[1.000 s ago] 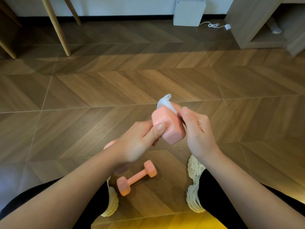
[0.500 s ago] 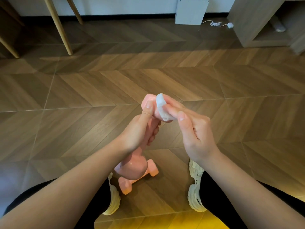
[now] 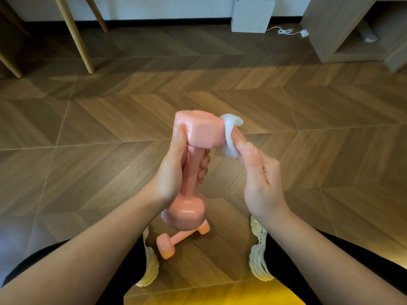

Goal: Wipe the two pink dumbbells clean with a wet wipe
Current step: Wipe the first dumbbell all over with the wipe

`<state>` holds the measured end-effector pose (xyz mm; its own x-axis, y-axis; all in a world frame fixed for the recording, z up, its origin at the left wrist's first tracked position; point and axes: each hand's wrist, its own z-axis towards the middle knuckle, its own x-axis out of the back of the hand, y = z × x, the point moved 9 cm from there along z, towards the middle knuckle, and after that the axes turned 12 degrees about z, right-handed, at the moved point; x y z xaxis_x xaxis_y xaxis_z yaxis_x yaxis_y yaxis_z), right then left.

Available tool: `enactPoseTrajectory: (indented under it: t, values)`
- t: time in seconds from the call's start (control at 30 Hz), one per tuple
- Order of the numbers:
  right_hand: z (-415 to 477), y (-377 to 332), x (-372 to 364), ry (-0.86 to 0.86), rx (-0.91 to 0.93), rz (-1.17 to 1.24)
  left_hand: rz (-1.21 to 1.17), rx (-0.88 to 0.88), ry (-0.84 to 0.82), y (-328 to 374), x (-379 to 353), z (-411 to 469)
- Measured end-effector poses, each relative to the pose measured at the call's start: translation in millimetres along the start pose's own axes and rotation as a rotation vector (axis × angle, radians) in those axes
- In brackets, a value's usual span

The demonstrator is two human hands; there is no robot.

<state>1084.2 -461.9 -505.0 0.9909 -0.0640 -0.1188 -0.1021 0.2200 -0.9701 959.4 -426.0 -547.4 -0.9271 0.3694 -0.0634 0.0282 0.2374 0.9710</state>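
Dumbbell [image 3: 198,133] swung upright; wipe [image 3: 230,138] seemingly touches its right edge, floor [image 3: 319,111] beyond.

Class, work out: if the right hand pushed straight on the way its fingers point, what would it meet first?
Probably the upper head of the held dumbbell, through the wet wipe the right hand pinches.
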Motion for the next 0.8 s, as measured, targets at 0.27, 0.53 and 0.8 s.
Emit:
enactPoseTrajectory:
  t: [0.27,0.53,0.8]
  values:
    - [8.0,15.8,9.3,0.112,-0.236,0.31,0.066,-0.114,-0.118,12.3,-9.1,-4.9]
    - [14.5,7.6,10.5,0.038,-0.214,0.135,0.253,-0.051,-0.288,1.8,-26.1,-16.8]
    - [6.6,-12.6,4.5,-0.104,0.062,0.004,0.192,0.106,-0.072,-10.4,-3.9,-5.4]
